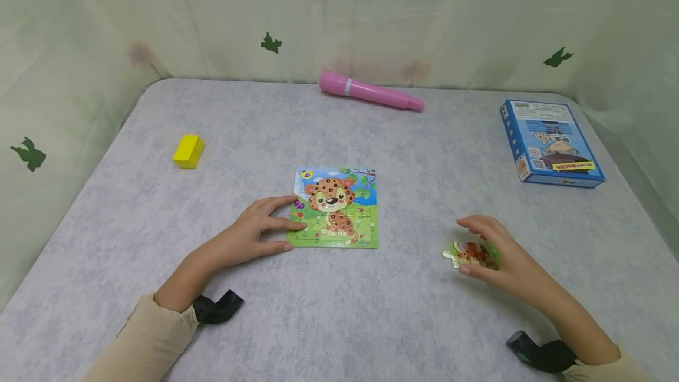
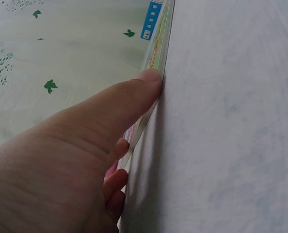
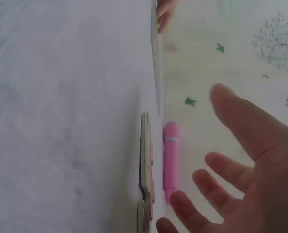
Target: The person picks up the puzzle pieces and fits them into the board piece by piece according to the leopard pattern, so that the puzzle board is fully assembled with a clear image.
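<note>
A square jigsaw puzzle (image 1: 339, 205) with a spotted leopard cub picture lies flat in the middle of the table. My left hand (image 1: 254, 231) rests at its left side, fingers spread and fairly straight. Two fingertips lie on the picture, and the thumb touches the board's edge in the left wrist view. Over to the right, loose puzzle pieces (image 1: 469, 254) in green and spotted orange are stacked on the table. My right hand (image 1: 501, 255) is spread around and above this stack, covering its right end. In the right wrist view, its thumb and fingers stand apart from the pieces (image 3: 145, 160).
A yellow block (image 1: 188, 151) stands at the left. Along the back edge lies a pink toy microphone or marker-shaped stick (image 1: 373, 93). A blue box (image 1: 554, 143) lies at the back right. Behind the table hangs a pale curtain (image 1: 339, 16) with green bird shapes.
</note>
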### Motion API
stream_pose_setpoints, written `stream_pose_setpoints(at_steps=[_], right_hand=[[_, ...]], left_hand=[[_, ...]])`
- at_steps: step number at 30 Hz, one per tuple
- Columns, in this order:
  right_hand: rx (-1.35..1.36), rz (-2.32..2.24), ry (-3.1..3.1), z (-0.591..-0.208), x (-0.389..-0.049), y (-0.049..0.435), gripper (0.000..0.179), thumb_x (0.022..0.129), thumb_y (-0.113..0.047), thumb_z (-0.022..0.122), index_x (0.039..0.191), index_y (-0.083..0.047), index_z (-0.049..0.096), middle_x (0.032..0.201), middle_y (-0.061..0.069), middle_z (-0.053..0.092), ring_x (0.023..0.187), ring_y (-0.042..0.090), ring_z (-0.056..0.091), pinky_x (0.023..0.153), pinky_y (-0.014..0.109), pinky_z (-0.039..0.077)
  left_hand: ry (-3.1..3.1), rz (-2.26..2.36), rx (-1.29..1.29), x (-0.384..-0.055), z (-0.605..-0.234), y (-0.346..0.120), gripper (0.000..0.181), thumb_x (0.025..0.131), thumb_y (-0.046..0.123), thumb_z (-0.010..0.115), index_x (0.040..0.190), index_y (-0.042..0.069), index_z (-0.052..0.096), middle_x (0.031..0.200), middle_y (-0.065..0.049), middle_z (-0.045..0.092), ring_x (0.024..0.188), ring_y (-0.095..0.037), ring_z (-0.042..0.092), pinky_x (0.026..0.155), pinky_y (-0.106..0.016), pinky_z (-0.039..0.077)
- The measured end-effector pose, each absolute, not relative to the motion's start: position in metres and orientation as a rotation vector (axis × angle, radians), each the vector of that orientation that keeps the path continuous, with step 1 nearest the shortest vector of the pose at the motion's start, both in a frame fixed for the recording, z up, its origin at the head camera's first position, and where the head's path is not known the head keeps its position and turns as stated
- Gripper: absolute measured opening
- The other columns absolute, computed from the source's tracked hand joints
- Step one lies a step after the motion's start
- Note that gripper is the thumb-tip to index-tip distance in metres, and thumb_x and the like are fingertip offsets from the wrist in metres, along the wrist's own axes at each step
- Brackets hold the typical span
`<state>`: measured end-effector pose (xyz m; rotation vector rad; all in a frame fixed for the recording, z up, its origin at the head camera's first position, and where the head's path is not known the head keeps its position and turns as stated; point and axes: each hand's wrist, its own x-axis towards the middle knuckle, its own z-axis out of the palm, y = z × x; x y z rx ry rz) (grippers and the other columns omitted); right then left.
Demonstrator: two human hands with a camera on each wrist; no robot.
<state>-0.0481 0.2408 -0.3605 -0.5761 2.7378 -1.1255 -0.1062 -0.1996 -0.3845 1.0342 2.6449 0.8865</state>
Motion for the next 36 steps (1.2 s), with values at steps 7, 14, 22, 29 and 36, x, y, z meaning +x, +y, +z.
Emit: stream_pose_setpoints(at_steps=[7,14,22,29,36], right_hand=[[-0.583,-1.062,2.738,-0.373,-0.047,0.255,0.069,0.075,-0.025,0.073,0.133,-0.009,0.039,0.129,0.011,0.038,0.115,0.028,0.038,0.087,0.006,0.025],[-0.588,-0.918,2.738,-0.375,-0.048,0.259,0.06,0.078,-0.022,0.07,0.13,-0.008,0.046,0.126,0.013,0.044,0.116,0.034,0.038,0.089,0.051,0.035],[-0.611,-0.874,2.798,-0.378,-0.047,0.254,0.047,0.079,-0.016,0.069,0.123,-0.007,0.055,0.116,0.012,0.048,0.106,0.03,0.044,0.082,0.049,0.041],[-0.645,-0.831,2.881,-0.374,-0.047,0.242,0.047,0.076,-0.015,0.072,0.121,-0.01,0.058,0.102,0.004,0.049,0.08,0.015,0.039,0.06,0.026,0.037],[-0.86,-0.963,2.949,-0.36,-0.056,0.219,0.054,0.071,-0.006,0.075,0.121,-0.011,0.057,0.101,0.002,0.048,0.081,0.011,0.039,0.061,0.026,0.039]], left_hand=[[2.641,0.896,1.023,-0.107,-0.385,-0.199,0.037,0.081,0.035,0.066,0.117,0.027,0.062,0.142,-0.004,0.028,0.128,-0.029,0.021,0.098,-0.053,0.016],[2.647,0.893,1.036,-0.107,-0.386,-0.199,0.036,0.081,0.035,0.066,0.117,0.027,0.062,0.142,-0.004,0.028,0.128,-0.029,0.021,0.098,-0.053,0.016],[2.651,0.89,1.02,-0.106,-0.384,-0.199,0.036,0.081,0.035,0.066,0.116,0.028,0.062,0.142,-0.005,0.028,0.128,-0.029,0.021,0.098,-0.053,0.016],[2.654,0.876,1.037,-0.106,-0.385,-0.199,0.036,0.082,0.035,0.065,0.117,0.027,0.062,0.142,-0.006,0.028,0.128,-0.03,0.021,0.098,-0.053,0.016],[2.661,0.876,1.041,-0.106,-0.385,-0.199,0.035,0.082,0.033,0.065,0.117,0.027,0.062,0.142,-0.006,0.028,0.128,-0.03,0.021,0.098,-0.053,0.017]])
